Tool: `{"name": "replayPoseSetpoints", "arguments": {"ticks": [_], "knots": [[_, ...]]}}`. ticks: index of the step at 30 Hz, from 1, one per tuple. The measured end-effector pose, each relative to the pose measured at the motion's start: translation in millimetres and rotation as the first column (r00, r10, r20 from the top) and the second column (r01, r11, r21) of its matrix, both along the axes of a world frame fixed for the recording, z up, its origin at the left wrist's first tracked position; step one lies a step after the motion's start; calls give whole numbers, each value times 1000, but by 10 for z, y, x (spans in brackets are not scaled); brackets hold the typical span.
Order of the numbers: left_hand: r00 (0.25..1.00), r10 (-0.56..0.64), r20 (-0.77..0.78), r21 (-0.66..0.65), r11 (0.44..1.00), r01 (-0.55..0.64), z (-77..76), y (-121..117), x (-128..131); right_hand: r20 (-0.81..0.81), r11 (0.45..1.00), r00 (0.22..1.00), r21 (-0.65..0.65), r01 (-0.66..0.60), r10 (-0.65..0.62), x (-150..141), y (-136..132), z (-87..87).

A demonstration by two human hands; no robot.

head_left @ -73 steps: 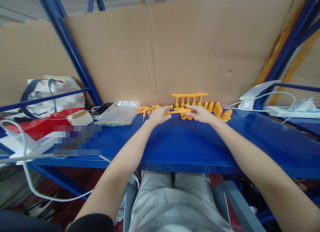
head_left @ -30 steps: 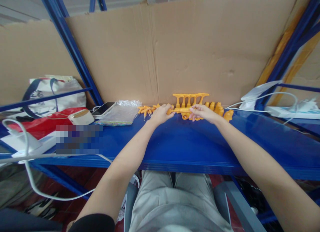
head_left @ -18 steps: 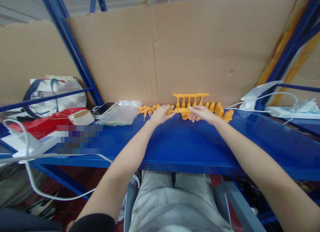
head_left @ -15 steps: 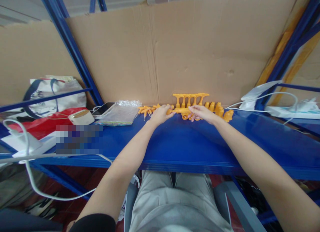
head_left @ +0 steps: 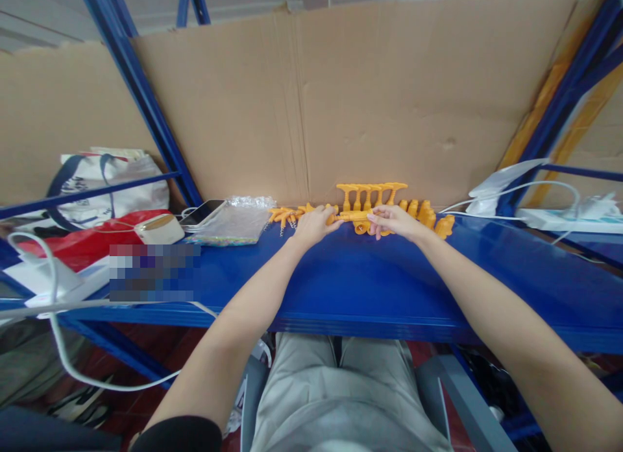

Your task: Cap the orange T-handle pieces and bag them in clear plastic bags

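Observation:
My left hand (head_left: 315, 226) is closed around the left end of a long yellow plastic part (head_left: 352, 215), held level just above the blue shelf. The fingers and thumb of my right hand (head_left: 392, 221) pinch its right end. What the part is, I cannot make out. Behind it stands a row of yellow T-shaped pieces (head_left: 371, 187). Round yellow pieces (head_left: 360, 227) lie just under it, partly covered by my right hand. Right of that hand sit several yellow bottle-shaped pieces (head_left: 426, 213). Yellow pieces with metal spirals (head_left: 281, 217) lie left of my left hand.
The blue shelf (head_left: 360, 277) runs across, with a cardboard sheet (head_left: 379, 95) upright behind it. At left are a clear plastic bag (head_left: 231, 222), a phone (head_left: 204, 212), a red bag (head_left: 102, 235) and white cables. A power strip (head_left: 574, 217) lies at right.
Both hands have shifted slightly right with the yellow part since the oldest frame. Its threaded-looking left stretch shows less now, and my right fingers have curled in. Little differs over the last half second.

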State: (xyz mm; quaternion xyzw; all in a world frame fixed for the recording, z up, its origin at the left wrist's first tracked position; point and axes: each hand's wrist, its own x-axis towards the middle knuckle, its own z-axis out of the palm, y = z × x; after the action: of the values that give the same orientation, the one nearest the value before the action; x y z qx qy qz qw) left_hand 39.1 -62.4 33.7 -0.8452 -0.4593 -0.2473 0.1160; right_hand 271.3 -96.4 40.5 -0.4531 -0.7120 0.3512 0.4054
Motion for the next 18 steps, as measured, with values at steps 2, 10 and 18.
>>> {"name": "replayPoseSetpoints", "arguments": {"ticks": [2,10,18], "knots": [[1000,12,-9,5,1000,-12,16,-16,2,-2,1000,1000,-6,9,-9,-17,-12,2],[998,60,-32,39,998,-59,24,-42,17,-49,993,996,-95,76,-80,-47,-9,-23],[998,55,-38,50,997,-53,74,-100,21,-118,958,980,-258,123,-158,-140,61,-119]]}}
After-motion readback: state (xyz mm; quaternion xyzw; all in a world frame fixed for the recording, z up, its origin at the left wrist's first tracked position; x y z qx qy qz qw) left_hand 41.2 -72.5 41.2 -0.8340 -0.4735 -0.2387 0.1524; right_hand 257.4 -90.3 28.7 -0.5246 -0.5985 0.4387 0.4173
